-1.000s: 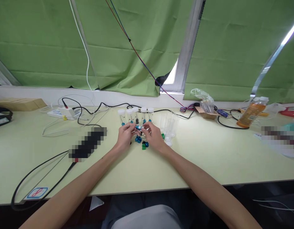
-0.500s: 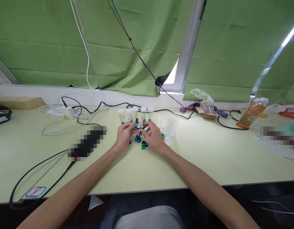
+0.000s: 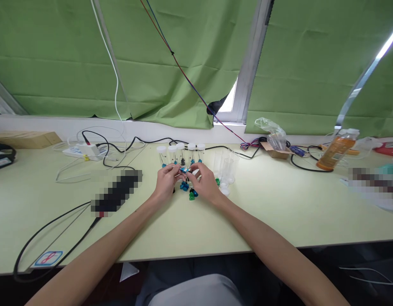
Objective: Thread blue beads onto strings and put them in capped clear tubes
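Small blue piece [image 3: 183,170], pinched in the fingertips of left hand [image 3: 165,182] and right hand [image 3: 204,182], close together over the counter [image 3: 212,231], just in front of white-capped clear tubes [image 3: 180,146], near loose blue pieces [image 3: 184,186] and a green piece [image 3: 191,196]

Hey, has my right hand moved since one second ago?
No, not noticeably: judged against the white caps on the table, your right hand stays just left of them.

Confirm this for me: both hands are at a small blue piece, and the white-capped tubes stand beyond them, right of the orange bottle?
Not quite: the head view shows the white-capped tubes left of the orange bottle, not right of it. The rest holds.
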Motion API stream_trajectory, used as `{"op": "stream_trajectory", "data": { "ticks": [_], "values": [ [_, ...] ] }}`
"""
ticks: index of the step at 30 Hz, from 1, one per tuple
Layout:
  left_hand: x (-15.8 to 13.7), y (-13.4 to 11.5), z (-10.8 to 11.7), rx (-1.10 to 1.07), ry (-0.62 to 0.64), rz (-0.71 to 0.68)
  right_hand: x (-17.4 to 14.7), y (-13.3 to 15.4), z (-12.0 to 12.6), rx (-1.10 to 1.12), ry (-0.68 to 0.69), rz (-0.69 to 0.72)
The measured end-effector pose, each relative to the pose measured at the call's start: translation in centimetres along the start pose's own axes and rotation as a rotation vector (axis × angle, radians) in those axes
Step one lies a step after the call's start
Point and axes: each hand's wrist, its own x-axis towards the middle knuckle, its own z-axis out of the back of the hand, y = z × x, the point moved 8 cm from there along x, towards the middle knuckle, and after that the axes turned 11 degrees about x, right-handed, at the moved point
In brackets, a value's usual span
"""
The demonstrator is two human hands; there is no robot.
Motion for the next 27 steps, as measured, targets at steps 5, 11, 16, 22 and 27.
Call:
{"op": "stream_trajectory", "data": {
  "ticks": [5,11,16,22,27],
  "values": [
    [-0.05,-0.13,-0.09,0.006,0.011,-0.004,-0.03,-0.04,-0.2,-0.001,0.014,0.038],
    [-0.1,-0.17,-0.23,0.025,0.025,-0.013,0.04,-0.04,-0.07,0.017,0.006,0.03],
    [-0.26,-0.16,-0.32,0.027,0.029,-0.004,-0.01,-0.35,-0.01,0.041,0.01,-0.04],
    [-0.14,0.13,-0.53,0.022,0.044,0.002,-0.11,-0.69,0.11,0.018,-0.004,-0.091],
    [-0.03,0.29,-0.34,0.036,0.032,-0.004,-0.11,-0.47,-0.19,0.005,0.024,-0.066]
  ]
}}
